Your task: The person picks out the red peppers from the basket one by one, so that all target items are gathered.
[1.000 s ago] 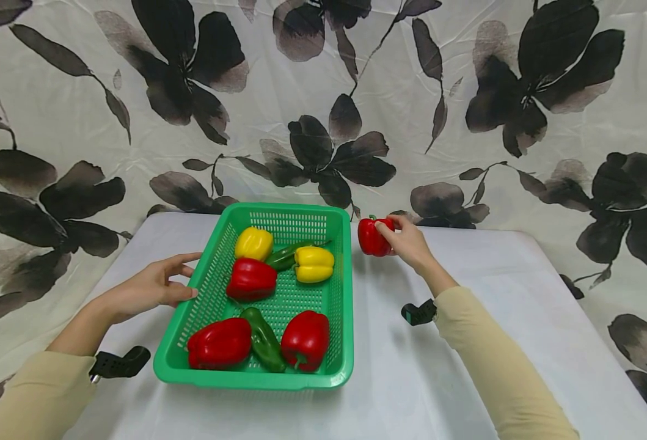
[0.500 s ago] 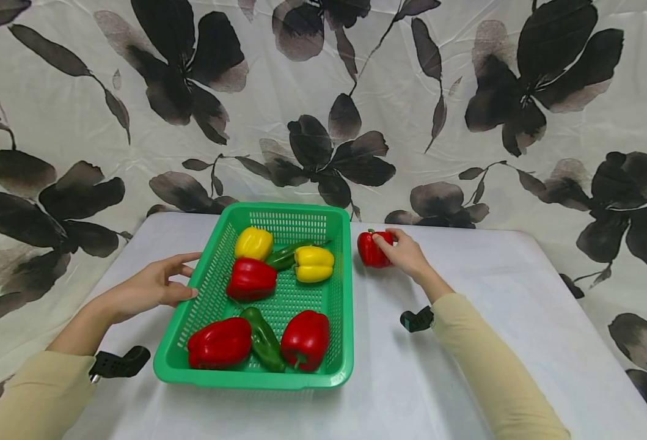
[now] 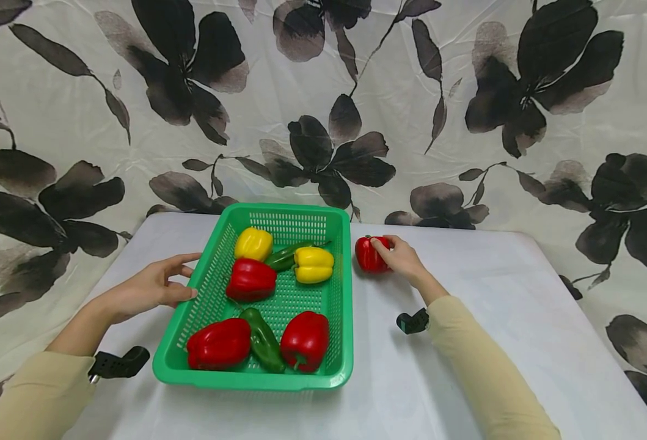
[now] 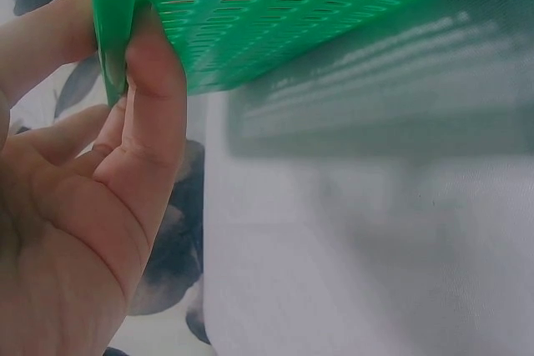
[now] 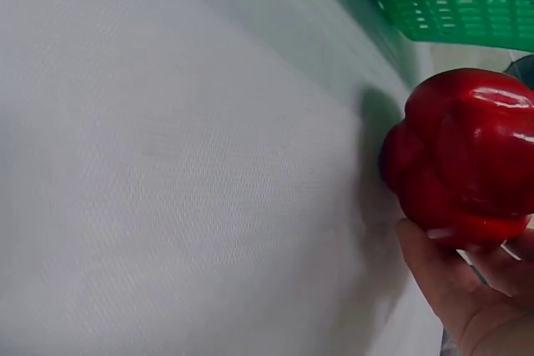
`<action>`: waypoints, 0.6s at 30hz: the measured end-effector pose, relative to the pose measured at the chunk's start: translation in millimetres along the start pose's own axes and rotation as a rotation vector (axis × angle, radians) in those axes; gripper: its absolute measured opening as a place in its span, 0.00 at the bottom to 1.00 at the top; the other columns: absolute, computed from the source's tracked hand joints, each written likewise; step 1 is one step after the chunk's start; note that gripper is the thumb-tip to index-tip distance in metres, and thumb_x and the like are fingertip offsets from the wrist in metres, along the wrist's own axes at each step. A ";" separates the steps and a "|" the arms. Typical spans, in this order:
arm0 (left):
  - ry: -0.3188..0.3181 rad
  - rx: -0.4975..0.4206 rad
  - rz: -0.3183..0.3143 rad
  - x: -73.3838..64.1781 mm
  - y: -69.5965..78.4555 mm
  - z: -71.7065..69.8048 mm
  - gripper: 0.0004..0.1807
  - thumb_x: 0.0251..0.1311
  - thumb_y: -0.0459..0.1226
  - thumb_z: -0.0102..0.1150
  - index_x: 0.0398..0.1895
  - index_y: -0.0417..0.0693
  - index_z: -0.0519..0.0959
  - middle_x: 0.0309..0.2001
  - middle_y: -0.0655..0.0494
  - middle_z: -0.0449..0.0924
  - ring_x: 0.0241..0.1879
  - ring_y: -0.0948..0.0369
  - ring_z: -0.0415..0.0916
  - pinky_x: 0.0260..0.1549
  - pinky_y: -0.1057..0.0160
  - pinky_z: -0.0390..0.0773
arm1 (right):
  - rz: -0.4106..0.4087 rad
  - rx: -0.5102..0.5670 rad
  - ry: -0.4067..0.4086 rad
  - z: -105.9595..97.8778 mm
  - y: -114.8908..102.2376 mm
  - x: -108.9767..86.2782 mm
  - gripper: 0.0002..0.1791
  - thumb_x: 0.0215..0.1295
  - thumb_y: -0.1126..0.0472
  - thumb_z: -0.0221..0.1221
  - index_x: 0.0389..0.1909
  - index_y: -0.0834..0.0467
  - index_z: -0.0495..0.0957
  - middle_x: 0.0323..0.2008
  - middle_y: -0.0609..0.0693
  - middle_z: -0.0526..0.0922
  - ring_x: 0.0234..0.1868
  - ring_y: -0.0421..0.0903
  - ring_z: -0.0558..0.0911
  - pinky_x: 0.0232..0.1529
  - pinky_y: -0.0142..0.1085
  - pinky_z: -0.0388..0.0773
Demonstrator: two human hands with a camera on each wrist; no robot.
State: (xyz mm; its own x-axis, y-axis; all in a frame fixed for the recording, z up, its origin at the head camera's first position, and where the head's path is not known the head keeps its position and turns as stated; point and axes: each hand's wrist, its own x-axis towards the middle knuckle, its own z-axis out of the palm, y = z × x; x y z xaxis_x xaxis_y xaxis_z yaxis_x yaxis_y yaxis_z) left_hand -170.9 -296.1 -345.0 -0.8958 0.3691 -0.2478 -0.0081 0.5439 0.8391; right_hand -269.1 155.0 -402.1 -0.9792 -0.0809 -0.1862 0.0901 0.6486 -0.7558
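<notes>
My left hand (image 3: 138, 292) holds the left rim of a green slotted basket (image 3: 252, 381), pinching it between thumb and fingers, as the left wrist view also shows. Just right of the basket, my right hand (image 3: 405, 260) grips a red bell pepper (image 3: 369, 254) by its right side. The right wrist view shows that pepper (image 5: 471, 156) with its lobed end towards the camera, at or very near the table surface. Inside the basket lie a red bell pepper (image 3: 250, 280) and two yellow bell peppers, one of them (image 3: 314, 264) at the right.
Nearer in the basket are two more red bell peppers, one at left (image 3: 220, 343) and one at right (image 3: 305, 341), with a long green pepper (image 3: 265, 342) between them. Another green pepper (image 3: 283, 258) lies further back. A flowered cloth (image 3: 438, 91) hangs behind the white table (image 3: 493, 287).
My right hand has moved down and slightly towards me with the red bell pepper, bringing it lower beside the basket. The left hand and the basket stay in place.
</notes>
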 end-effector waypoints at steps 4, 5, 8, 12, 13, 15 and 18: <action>0.002 0.005 0.001 0.1 0.5 -0.4 0.43 0.57 0.39 0.59 0.71 0.42 0.46 0.53 0.35 0.64 0.39 0.52 0.79 0.38 0.54 0.81 | 0.024 0.019 -0.020 -2.0 0.4 0.8 0.37 0.67 0.39 0.40 0.68 0.60 0.53 0.66 0.62 0.59 0.64 0.59 0.62 0.58 0.48 0.70; 0.002 0.006 0.000 0.1 0.5 -0.5 0.43 0.57 0.39 0.59 0.71 0.42 0.46 0.53 0.35 0.64 0.38 0.52 0.79 0.38 0.54 0.81 | 0.026 0.023 -0.023 -2.5 0.6 0.9 0.37 0.68 0.39 0.40 0.68 0.60 0.53 0.66 0.62 0.59 0.64 0.59 0.62 0.58 0.48 0.69; 0.004 0.009 0.001 0.1 0.4 -0.7 0.43 0.58 0.39 0.59 0.71 0.42 0.46 0.54 0.35 0.64 0.38 0.52 0.79 0.38 0.54 0.81 | 0.034 0.044 -0.033 -4.5 2.1 1.3 0.36 0.68 0.39 0.39 0.67 0.60 0.53 0.66 0.61 0.59 0.64 0.58 0.63 0.57 0.48 0.70; 0.004 0.007 -0.001 0.5 0.2 -0.6 0.43 0.58 0.39 0.59 0.71 0.43 0.46 0.54 0.35 0.64 0.39 0.52 0.79 0.38 0.54 0.81 | 0.040 0.053 -0.033 -6.6 5.1 2.5 0.36 0.68 0.39 0.38 0.67 0.60 0.55 0.65 0.60 0.62 0.61 0.56 0.64 0.56 0.46 0.71; 0.003 0.005 -0.003 0.4 0.4 -0.5 0.43 0.57 0.39 0.59 0.71 0.43 0.46 0.54 0.35 0.64 0.39 0.52 0.79 0.38 0.54 0.81 | 0.036 0.050 -0.033 -6.8 5.8 3.0 0.36 0.69 0.39 0.37 0.68 0.60 0.55 0.64 0.60 0.63 0.61 0.56 0.65 0.56 0.46 0.71; 0.004 0.003 -0.005 -0.1 0.5 -0.6 0.43 0.57 0.39 0.59 0.71 0.43 0.46 0.53 0.35 0.64 0.39 0.52 0.79 0.38 0.54 0.81 | 0.035 0.047 -0.028 -7.1 6.8 3.7 0.36 0.69 0.39 0.37 0.67 0.61 0.56 0.63 0.60 0.64 0.59 0.55 0.66 0.55 0.45 0.72; 0.002 0.001 0.003 -1.5 1.0 -0.9 0.43 0.57 0.38 0.59 0.71 0.41 0.46 0.53 0.35 0.64 0.38 0.52 0.79 0.38 0.55 0.81 | 0.035 0.046 -0.029 -7.0 8.3 5.1 0.36 0.69 0.40 0.36 0.67 0.61 0.56 0.62 0.61 0.65 0.57 0.55 0.68 0.53 0.44 0.73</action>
State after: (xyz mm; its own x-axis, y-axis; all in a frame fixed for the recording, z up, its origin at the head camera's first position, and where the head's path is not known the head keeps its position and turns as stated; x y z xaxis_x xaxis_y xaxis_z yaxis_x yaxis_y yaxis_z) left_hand -170.0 -296.8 -343.4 -0.8966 0.3692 -0.2445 -0.0053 0.5432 0.8396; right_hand -274.6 165.3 -404.9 -0.9696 -0.0816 -0.2306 0.1330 0.6157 -0.7767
